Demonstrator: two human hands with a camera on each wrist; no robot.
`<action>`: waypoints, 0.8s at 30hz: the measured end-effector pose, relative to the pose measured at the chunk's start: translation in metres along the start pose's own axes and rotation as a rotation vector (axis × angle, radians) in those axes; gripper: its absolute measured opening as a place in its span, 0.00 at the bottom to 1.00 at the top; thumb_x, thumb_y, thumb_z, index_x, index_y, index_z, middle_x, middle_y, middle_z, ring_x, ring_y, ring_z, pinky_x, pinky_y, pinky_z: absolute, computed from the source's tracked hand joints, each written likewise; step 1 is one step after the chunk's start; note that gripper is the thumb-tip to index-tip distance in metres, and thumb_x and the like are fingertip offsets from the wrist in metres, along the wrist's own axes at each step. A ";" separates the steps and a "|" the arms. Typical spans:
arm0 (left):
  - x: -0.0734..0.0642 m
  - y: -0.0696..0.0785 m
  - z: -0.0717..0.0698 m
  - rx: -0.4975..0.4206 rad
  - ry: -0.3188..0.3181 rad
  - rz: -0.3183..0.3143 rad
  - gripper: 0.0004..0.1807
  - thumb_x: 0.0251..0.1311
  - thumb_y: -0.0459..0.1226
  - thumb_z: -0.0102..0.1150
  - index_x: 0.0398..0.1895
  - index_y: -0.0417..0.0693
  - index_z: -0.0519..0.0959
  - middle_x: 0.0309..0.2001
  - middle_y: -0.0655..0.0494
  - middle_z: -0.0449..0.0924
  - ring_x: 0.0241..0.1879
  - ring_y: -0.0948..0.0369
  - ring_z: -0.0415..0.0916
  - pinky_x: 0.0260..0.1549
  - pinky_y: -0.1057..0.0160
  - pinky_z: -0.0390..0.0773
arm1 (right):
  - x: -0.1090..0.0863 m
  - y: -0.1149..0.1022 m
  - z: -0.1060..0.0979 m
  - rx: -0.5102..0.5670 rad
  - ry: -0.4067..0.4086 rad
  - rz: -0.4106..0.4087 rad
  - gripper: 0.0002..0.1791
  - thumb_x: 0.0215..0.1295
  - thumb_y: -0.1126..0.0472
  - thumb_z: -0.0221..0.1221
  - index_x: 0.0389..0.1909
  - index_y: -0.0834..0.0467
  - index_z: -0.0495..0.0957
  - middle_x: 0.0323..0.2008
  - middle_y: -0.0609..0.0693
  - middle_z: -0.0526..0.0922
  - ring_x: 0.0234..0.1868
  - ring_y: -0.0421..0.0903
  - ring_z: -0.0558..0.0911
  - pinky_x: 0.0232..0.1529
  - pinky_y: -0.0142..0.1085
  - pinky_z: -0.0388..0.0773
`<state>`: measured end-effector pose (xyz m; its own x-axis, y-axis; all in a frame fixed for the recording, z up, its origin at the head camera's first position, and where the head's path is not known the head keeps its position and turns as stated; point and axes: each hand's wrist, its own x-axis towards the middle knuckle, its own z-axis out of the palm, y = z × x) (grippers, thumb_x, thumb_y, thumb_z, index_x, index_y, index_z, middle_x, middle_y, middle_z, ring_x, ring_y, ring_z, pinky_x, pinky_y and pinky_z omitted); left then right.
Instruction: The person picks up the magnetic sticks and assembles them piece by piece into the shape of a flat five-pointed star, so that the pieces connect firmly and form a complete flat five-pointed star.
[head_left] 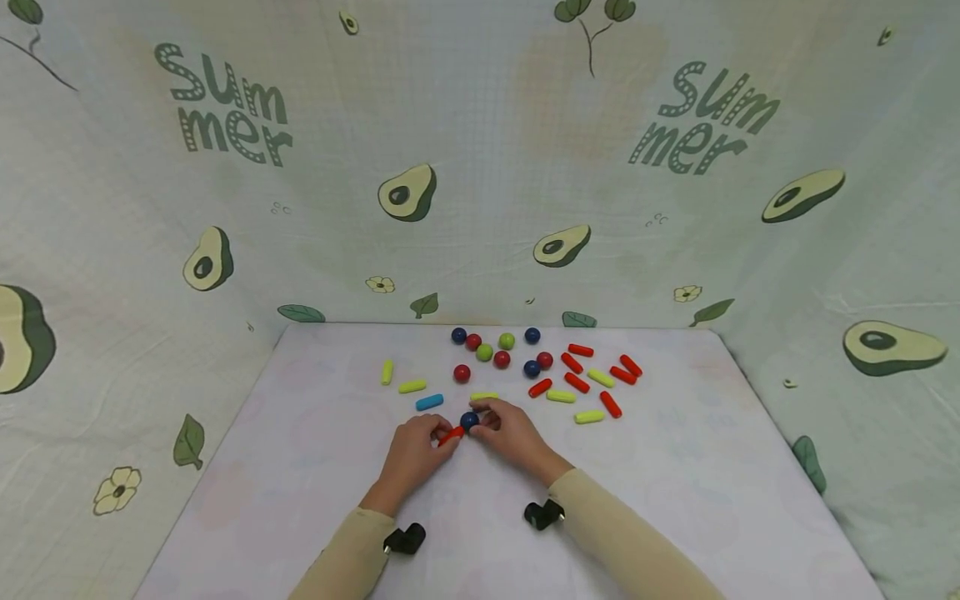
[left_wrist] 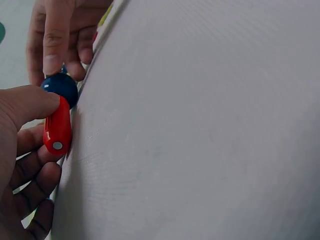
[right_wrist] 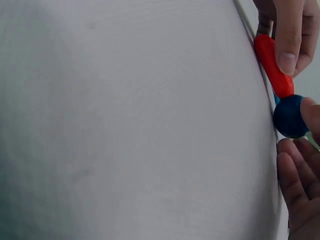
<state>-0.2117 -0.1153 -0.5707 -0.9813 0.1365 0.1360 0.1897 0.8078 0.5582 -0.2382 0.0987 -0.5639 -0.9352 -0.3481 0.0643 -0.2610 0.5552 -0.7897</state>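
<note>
Near the middle of the table, my left hand pinches a red rod between thumb and fingers. A round silvery spot shows on the rod's near end in the left wrist view. My right hand holds a dark blue ball with thumb and fingertips. The rod's far end meets the ball, as the right wrist view shows. Just beyond the hands lie a blue rod and a yellow-green rod, the latter partly hidden by the right hand.
Farther back are several loose balls, among them a red ball and a green ball. Several red and yellow-green rods, such as this red rod, lie at the right. Avocado-print cloth walls in the white table.
</note>
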 end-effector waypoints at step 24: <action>0.005 0.008 0.003 -0.052 -0.020 -0.022 0.25 0.61 0.50 0.71 0.62 0.59 0.80 0.30 0.69 0.74 0.31 0.65 0.69 0.32 0.64 0.70 | 0.026 0.017 -0.016 -0.149 0.128 0.038 0.17 0.67 0.58 0.67 0.56 0.49 0.83 0.52 0.46 0.83 0.52 0.46 0.78 0.57 0.43 0.76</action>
<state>-0.2150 -0.1064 -0.5683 -0.9856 0.1307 0.1074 0.1691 0.7799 0.6026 -0.2711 0.1114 -0.5655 -0.9655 -0.2306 0.1207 -0.2481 0.6752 -0.6946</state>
